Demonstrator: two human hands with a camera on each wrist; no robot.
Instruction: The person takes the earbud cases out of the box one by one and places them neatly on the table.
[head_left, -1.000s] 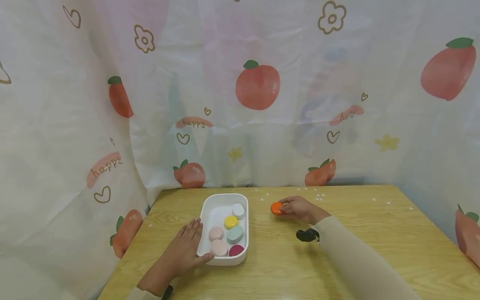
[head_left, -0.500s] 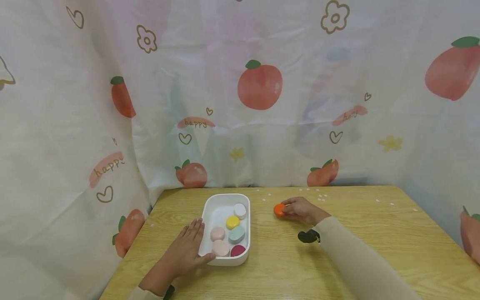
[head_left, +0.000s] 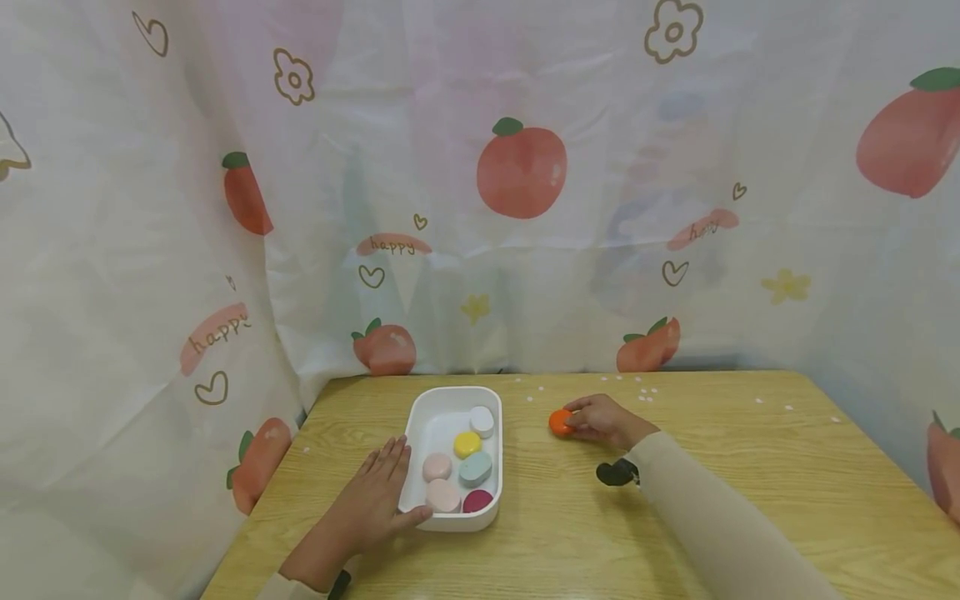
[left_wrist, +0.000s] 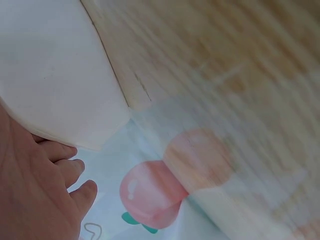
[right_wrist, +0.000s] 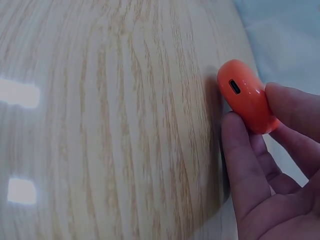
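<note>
My right hand [head_left: 606, 421] pinches an orange earbud charging case [right_wrist: 245, 97] between thumb and fingers, to the right of the white bin. A small charging port shows in its rounded edge in the right wrist view. Straight fingers of my left hand [head_left: 367, 498] lie along the left wall of the white plastic bin [head_left: 453, 522], its thumb at the front rim. Several rounded cases sit inside: a white one [head_left: 482, 422], a yellow one [head_left: 467, 444], a grey-green one [head_left: 476, 468], two pale pink ones [head_left: 443, 496] and a dark red one [head_left: 477, 501].
The wooden table [head_left: 555, 542] runs back to a fruit-printed curtain [head_left: 525, 292], which also hangs at both sides. Small white specks [head_left: 647, 393] dot the table's far part. A black strap end [head_left: 617, 473] hangs below my right wrist.
The view has shifted slightly. My right hand and the orange earbud case have come a little nearer to me. The left hand keeps its place against the bin.
</note>
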